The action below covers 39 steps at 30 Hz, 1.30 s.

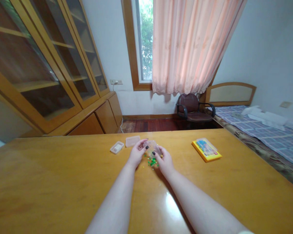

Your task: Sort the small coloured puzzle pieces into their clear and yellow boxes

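Both hands hold a clear plastic box (151, 147) between them, tilted just above the table. My left hand (137, 152) grips its left side, thumb on the near edge. My right hand (165, 159) has its right side, with the thumb toward the middle. Small green and pale pieces (152, 162) lie scattered on the table below the box; a few stray bits sit around them. Whether anything is left inside the box is hard to make out. My left hand is close to a flat clear lid or tray (132, 141).
A small clear container (117, 147) with something pale in it stands left of the hands. On the right, a yellow box (206, 150) carries a clear plastic piece on top. Beyond the wooden table (63, 182) are a chair (194, 109), a bed (263, 126) and glass-fronted cabinets (63, 52).
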{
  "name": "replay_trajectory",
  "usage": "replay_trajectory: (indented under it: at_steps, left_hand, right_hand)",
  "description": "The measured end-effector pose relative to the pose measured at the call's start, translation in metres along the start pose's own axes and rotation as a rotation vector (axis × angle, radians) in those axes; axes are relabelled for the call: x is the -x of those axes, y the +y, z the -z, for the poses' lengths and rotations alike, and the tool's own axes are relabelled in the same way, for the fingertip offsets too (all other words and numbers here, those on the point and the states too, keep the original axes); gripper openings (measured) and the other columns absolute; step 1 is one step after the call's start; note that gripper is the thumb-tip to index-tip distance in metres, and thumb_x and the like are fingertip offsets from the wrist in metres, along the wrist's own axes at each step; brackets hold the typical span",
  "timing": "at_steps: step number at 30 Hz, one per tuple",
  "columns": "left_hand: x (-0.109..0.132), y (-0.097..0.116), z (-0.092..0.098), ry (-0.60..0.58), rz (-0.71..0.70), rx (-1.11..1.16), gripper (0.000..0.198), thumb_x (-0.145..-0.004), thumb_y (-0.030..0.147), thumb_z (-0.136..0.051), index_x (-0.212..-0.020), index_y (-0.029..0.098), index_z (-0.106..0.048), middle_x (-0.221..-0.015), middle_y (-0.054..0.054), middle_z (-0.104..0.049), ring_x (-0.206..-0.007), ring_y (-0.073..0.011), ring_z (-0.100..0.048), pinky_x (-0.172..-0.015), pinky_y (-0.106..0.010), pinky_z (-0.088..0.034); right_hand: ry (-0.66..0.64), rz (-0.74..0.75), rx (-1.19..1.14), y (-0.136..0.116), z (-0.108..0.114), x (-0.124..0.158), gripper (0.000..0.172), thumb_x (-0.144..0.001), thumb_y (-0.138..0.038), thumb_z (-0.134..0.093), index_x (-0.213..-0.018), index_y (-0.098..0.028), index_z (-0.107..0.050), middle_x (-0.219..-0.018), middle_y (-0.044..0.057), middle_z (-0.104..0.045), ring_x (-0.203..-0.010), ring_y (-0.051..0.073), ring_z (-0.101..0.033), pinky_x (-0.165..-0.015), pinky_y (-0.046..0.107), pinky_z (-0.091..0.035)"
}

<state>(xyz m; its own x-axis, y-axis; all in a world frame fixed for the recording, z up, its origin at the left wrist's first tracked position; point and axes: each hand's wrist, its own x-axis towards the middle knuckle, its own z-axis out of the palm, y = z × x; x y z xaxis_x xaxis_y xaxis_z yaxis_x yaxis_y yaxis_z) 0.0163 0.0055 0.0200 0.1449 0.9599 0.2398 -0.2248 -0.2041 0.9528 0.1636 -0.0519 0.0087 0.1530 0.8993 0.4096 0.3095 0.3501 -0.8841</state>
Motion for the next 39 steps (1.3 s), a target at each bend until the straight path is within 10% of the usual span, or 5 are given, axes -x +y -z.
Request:
replay_trajectory:
  at_steps: [20,39]
  left_hand:
    - [0.002,-0.005,0.004,-0.191,0.014,-0.023,0.071,-0.058,0.050,-0.074,-0.117,0.017,-0.054,-0.125,-0.014,-0.054,-0.114,-0.0259,-0.052,-0.098,-0.036,-0.039]
    - [0.002,-0.003,0.003,-0.057,0.032,-0.082,0.040,-0.059,0.048,-0.073,-0.082,0.016,-0.062,-0.099,-0.008,-0.065,-0.090,-0.0193,-0.059,-0.081,-0.030,-0.044]
  right_hand:
    - [-0.017,0.256,0.356,-0.003,0.005,-0.004,0.029,-0.081,-0.032,-0.059,-0.108,-0.024,-0.063,-0.105,0.006,-0.067,-0.097,0.023,-0.060,-0.088,0.040,-0.045]
    - [0.042,0.202,0.322,0.002,0.004,-0.003,0.028,-0.080,-0.030,-0.057,-0.107,-0.022,-0.062,-0.106,0.007,-0.065,-0.101,0.022,-0.057,-0.092,0.040,-0.043]
